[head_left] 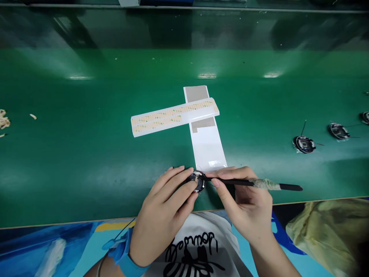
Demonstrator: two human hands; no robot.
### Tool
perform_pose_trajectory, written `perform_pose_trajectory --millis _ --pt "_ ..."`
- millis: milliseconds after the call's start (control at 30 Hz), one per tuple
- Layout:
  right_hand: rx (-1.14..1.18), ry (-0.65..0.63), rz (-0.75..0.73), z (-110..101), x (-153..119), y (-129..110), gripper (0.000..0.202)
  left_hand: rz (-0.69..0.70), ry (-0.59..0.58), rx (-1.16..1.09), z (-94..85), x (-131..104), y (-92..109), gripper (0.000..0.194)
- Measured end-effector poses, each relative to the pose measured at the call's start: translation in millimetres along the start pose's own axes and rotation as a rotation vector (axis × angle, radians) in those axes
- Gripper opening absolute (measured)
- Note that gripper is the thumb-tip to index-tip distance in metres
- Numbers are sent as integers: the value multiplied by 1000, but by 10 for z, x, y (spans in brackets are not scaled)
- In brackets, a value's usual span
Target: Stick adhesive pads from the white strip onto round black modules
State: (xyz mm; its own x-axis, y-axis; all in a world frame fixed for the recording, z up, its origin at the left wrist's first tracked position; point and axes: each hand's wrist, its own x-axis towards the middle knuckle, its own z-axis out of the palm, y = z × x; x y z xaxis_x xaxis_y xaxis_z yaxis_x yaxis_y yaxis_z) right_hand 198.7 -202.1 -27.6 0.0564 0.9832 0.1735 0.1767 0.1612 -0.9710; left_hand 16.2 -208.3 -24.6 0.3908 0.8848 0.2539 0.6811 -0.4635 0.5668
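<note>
My left hand (170, 207) grips a small round black device (199, 184) at the table's near edge, its fingers over the left side and partly hiding it. Loose wires and white bits show on the device's open face. In my right hand (248, 200) is a pair of black tweezers (238, 181), pinched between thumb and fingers, with tape wrapped around its rear part. The tweezers' tip reaches the device's upper right side; exactly what it touches is too small to tell. Just beyond the hands lies a white backing sheet (209, 148) with grey patches.
A strip of small beige stickers (173, 115) lies across the white sheet. To the right on the green table (86, 165) sit similar round devices (305, 144) with wires sticking out. Pale scraps (4, 119) lie at the far left. A yellowish bag (328, 234) is below the table edge.
</note>
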Motion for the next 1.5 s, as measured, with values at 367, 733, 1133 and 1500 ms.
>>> perform_pose_trajectory --millis 367,733,1133,1500 --pt "36 -29 6 -12 1 -7 23 15 14 24 3 -6 15 23" --pt "3 -10 -33 9 -3 6 26 -40 -12 8 -25 -2 31 19" --pt "29 -49 -11 -31 -3 -11 25 -69 9 -9 -12 -13 32 19" --pt "49 -33 -17 -29 -4 -16 28 -78 -9 -1 -23 -21 38 18"
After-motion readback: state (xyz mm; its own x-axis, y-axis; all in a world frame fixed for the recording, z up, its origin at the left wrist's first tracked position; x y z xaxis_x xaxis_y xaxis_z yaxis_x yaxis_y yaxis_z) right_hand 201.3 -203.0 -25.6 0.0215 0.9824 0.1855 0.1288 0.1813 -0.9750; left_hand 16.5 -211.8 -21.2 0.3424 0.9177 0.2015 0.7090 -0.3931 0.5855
